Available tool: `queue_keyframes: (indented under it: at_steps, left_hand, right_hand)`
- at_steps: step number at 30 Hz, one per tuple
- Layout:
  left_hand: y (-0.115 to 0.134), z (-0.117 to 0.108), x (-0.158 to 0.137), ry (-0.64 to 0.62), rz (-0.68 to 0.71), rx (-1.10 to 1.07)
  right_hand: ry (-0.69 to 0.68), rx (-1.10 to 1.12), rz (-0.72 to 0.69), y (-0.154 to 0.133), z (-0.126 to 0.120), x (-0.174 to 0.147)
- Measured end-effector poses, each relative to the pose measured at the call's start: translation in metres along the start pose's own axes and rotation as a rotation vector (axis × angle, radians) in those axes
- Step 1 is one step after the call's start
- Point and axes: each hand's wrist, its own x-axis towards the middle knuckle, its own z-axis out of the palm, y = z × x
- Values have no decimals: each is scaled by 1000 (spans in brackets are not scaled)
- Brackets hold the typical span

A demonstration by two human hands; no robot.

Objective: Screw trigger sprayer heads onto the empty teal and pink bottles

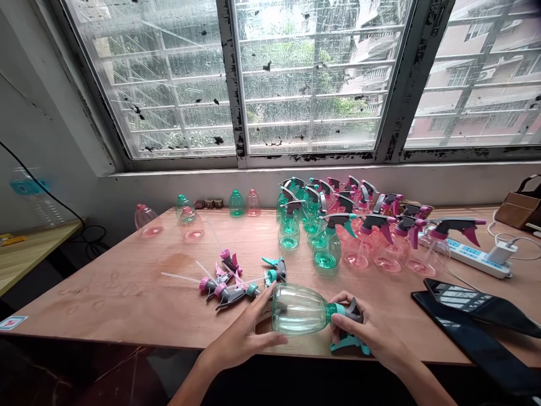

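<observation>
A clear green spray bottle (299, 309) lies on its side in the air above the table's front edge. My left hand (249, 327) cups its base, thumb below and fingers behind. At the other end, my right hand (359, 321) is closed on the grey and teal spray head (350, 311) by the bottle's neck; the teal trigger (350, 344) points down. Just beyond my left hand lie several loose spray heads with pink collars (222, 287) and a teal one (274, 273), some with thin clear tubes.
Several green and pink bottles with spray heads (325, 248) stand in a group at the back right. Bottles without heads (192, 223) stand further left. Dark tablet-like devices (477, 327) and a power strip (477, 256) are at the right, below the window.
</observation>
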Motion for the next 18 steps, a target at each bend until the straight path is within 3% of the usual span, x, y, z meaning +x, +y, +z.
queue_keyframes:
  at_steps: [18]
  left_hand:
    - [3,2,-1,8,13,-6]
  right_hand:
    - [5,24,3,-1,0,0]
